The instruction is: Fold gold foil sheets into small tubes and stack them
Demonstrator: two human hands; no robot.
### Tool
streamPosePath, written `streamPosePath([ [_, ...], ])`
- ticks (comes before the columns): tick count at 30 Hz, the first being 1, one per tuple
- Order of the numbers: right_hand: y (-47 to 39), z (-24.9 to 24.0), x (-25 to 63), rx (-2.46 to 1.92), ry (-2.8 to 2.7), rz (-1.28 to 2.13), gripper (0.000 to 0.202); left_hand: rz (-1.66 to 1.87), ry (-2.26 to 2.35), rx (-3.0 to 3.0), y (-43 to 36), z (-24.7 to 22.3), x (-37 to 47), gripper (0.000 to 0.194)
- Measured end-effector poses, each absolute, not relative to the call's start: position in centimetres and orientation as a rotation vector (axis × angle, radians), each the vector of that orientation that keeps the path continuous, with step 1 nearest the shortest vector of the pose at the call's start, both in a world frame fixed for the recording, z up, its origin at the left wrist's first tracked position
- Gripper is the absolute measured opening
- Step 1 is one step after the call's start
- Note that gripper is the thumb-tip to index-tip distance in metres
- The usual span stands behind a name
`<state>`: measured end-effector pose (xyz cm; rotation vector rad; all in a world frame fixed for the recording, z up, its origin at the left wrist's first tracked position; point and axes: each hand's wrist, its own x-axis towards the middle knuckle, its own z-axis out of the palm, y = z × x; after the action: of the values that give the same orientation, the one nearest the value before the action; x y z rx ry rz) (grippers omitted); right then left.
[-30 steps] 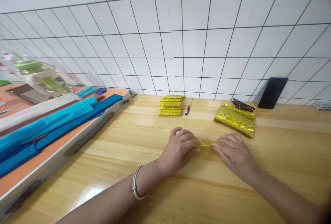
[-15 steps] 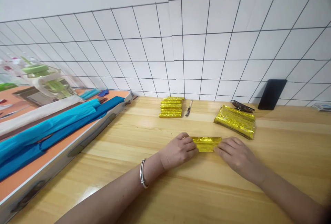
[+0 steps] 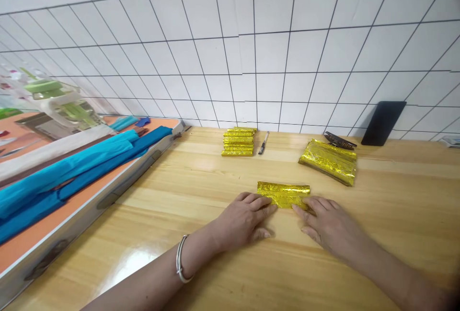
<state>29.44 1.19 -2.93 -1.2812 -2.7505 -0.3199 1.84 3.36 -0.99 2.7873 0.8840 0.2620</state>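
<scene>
A folded sheet of shiny gold foil paper [image 3: 283, 194] lies on the wooden table in front of me, creased lengthwise with its far edge slightly raised. My left hand [image 3: 247, 217] rests on its near left corner, fingers stretched out and thumb apart on the wood. On the near right corner lie the fingers of my right hand [image 3: 328, 222], also extended, the thumb away from the foil. Behind stands a row of folded gold strips [image 3: 238, 143]. Further right is a stack of flat gold foil sheets [image 3: 328, 161].
A pen [image 3: 263, 143] lies beside the strips. Behind the foil stack is a dark hair clip [image 3: 339, 140], and a black phone-like slab [image 3: 384, 123] leans on the tiled wall. At left, an orange-topped table [image 3: 108, 177] carries blue crepe rolls [image 3: 72, 165] and a green-lidded bottle [image 3: 46, 88].
Both hands have shifted from gripping the ends of the foil to pressing its near edge, thumbs now spread off it. More of the foil shows. The view has tilted slightly downward.
</scene>
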Motion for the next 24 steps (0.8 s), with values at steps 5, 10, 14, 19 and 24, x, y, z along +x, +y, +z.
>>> streamPosePath([
  [5, 0.4, -4.0, 31.7, -1.283, -2.764, -0.329, 0.048, 0.208, 0.918, 2.781, 3.5, -1.2, 0.8, 0.055],
  [10, 0.1, -4.3, 32.5, -1.316, -2.759, -0.308, 0.052, 0.189, 0.948, 2.782, 3.4, -1.3, 0.0, 0.056],
  [14, 0.0, -4.3, 32.5, -1.318, -2.748, -0.285, 0.053, 0.19, 0.963, 2.784, 3.1, -1.7, -0.1, 0.059],
  [19, -0.1, -4.5, 32.6, -1.32, -2.729, -0.225, 0.054, 0.253, 0.971, 2.761, 3.1, -2.3, -0.3, 0.053],
  [24, 0.2, -4.2, 32.5, -1.325, -2.695, -0.128, 0.051, 0.325, 0.923, 2.671, 4.2, -1.7, -0.4, 0.041],
])
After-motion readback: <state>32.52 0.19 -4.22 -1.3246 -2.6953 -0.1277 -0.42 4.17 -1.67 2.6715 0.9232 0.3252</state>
